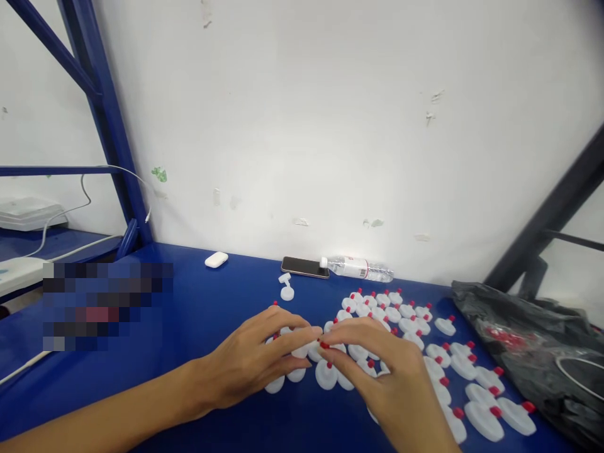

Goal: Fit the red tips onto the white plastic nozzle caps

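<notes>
My left hand [255, 355] is closed, its fingers and thumb around a flat, round white plastic container [301, 350], mostly hidden behind the fingers. Just to the right, my right hand [391, 362] pinches a small red cap [324, 344] between thumb and forefinger, at the container's neck. Whether the cap is seated on the neck I cannot tell. Many similar white containers with red caps lie around and beneath both hands, among them one in front [326, 375] and one at the lower right [484, 421].
A white piece without a red cap [287, 293] lies behind my hands. Along the wall are a white case [216, 260], a phone [304, 267] and a clear plastic bottle [361, 268]. A black plastic bag [542, 340] with red pieces covers the blue table's [189, 302] right side.
</notes>
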`<state>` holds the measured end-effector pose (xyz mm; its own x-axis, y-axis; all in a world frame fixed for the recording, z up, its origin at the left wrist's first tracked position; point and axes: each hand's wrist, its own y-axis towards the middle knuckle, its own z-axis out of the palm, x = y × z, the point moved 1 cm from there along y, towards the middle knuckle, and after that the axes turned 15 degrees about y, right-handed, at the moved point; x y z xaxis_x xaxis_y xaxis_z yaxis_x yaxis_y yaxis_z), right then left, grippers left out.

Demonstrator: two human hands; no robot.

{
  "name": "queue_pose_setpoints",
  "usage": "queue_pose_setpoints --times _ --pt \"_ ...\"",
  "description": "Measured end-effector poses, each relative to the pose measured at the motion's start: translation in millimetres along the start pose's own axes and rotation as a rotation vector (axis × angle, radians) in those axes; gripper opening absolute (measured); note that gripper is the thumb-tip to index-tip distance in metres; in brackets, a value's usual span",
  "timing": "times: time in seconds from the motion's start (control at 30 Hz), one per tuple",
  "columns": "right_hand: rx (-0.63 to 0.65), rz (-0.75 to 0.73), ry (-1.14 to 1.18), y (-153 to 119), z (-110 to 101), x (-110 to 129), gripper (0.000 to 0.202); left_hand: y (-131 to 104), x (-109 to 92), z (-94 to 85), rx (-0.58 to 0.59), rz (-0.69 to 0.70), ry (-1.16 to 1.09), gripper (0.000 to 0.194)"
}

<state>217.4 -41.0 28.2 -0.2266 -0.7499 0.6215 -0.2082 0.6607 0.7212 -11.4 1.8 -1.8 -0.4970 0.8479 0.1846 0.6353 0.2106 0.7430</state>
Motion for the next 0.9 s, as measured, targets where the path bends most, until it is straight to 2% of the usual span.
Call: queue_pose_setpoints --times 0.1,0.2,0.33,0.4,0.43,0.5,0.57,0.6,0.7,0.8,0.9 --pt "0.023 -0.035 0.044 -1.4 2.2 -1.2 0.016 0.0 -2.3 -3.0 -0.035 0.038 0.028 0.035" --pt "0.060 -0.001 0.136 -0.8 2.4 -2.0 0.016 -0.1 -2.7 -3.9 -0.064 0.057 0.043 0.033" --pt "0.168 0.097 0.293 0.2 2.5 1.0 0.012 1.9 -3.9 -9.3 -0.163 0.097 0.050 0.033" --pt "0.174 0.200 0.276 -0.8 1.7 5.0 0.009 2.8 -4.7 -14.9 -0.219 0.133 0.055 0.030" --pt "0.169 0.269 0.243 -1.7 0.9 7.5 0.015 3.0 -5.0 -17.8 -0.227 0.148 0.067 0.028" --pt "0.198 0.423 0.174 -4.8 -0.6 12.6 0.042 2.7 -6.5 -22.7 -0.229 0.177 0.121 0.023" --pt "0.307 0.529 0.157 -9.0 -1.2 16.9 0.068 2.0 -10.1 -26.7 -0.258 0.229 0.178 0.019" --pt "0.372 0.547 0.166 -11.1 -1.0 18.5 0.075 1.8 -12.7 -28.2 -0.274 0.247 0.198 0.017" --pt "0.477 0.480 0.181 -16.0 0.8 20.9 0.075 2.2 -21.6 -31.1 -0.253 0.246 0.212 0.010" --pt "0.438 0.377 0.134 -16.0 2.8 22.9 0.071 0.7 -29.2 -29.8 -0.217 0.232 0.199 0.012" --pt "0.429 0.293 0.120 -11.7 3.2 28.6 0.062 -5.2 -33.8 -24.8 -0.255 0.163 0.160 0.014"
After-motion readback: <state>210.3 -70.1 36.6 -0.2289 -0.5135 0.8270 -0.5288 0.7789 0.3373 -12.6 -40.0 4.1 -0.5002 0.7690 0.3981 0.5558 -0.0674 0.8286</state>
